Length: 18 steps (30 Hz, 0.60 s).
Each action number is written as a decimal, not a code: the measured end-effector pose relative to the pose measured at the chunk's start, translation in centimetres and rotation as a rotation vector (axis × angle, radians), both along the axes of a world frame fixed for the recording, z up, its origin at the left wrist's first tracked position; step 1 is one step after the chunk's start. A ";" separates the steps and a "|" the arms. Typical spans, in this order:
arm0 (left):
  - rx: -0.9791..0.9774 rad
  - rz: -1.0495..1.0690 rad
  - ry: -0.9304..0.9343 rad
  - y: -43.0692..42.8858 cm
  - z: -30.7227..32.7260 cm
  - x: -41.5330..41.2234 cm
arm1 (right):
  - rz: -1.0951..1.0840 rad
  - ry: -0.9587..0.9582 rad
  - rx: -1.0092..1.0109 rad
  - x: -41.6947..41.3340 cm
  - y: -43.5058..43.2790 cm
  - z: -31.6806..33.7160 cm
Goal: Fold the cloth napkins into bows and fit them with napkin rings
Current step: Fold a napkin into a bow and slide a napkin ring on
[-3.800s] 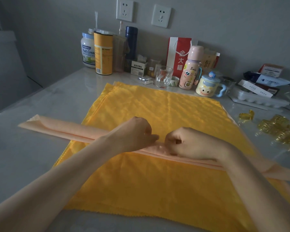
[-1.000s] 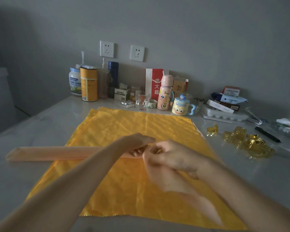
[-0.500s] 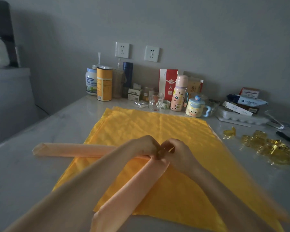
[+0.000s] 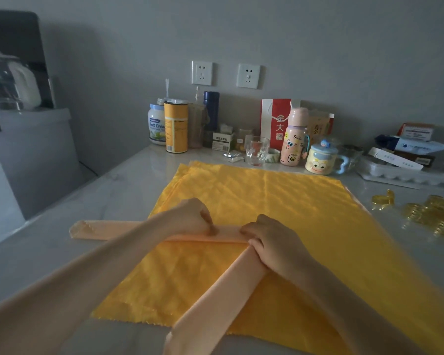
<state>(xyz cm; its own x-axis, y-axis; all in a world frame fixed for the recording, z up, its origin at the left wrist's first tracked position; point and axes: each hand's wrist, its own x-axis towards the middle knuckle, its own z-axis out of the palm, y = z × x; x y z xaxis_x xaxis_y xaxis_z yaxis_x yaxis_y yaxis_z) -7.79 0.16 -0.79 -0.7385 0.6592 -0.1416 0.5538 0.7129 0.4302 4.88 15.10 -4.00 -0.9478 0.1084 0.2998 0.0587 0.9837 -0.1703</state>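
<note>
Since half a second ago, the right half of the peach napkin (image 4: 215,301) has swung further toward me and now runs from the bend down off the near edge of the worktop (image 4: 57,254); the left half lies flat across the stack of yellow cloths (image 4: 280,198), its end out on the bare surface. My left hand (image 4: 190,216) sits on the strip's middle, fingers curled and thumb tip pressing the cloth down; my right hand (image 4: 277,242) is closed over the bend, fingers curled round the fold and holding it. The gold napkin rings (image 4: 426,213) lie well apart to the right, untouched.

As I judge it, the risk is in the folded layers; the strip is only held together by my pressure, so if either hand lifts before the other has the crossing, the pleats may spring open and the band widen. The yellow cloth beneath looks slippery and loose; dragging the strip could ruck it or pull the top sheet along. The hanging tail adds weight on one side; it may tug the bend off centre and leave the loops uneven. Reaching for a ring means freeing my right hand, and that is when the fold is most likely to slip.
</note>
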 end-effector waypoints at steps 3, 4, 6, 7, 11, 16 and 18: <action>-0.180 0.019 0.070 1.1 0.6 0.2 | 0.005 0.040 0.016 0.2 0.0 -0.2; -0.256 0.019 0.079 1.5 0.9 0.3 | 0.009 0.045 0.015 0.2 0.1 -0.3; -0.408 0.017 0.062 2.3 1.9 0.7 | 0.017 0.059 -0.004 0.3 0.0 -0.5; -0.471 0.013 0.040 2.7 2.4 0.9 | 0.021 0.071 -0.017 0.4 0.0 -0.5; -0.635 -0.044 0.018 4.0 4.3 2.1 | 0.053 0.093 -0.066 0.8 -0.1 -0.9; -0.722 -0.026 -0.072 6.0 3.9 2.0 | 0.050 0.036 -0.158 0.9 0.1 -0.7; -0.667 0.010 -0.194 6.3 3.5 1.8 | 0.055 0.003 -0.255 1.0 0.2 -0.5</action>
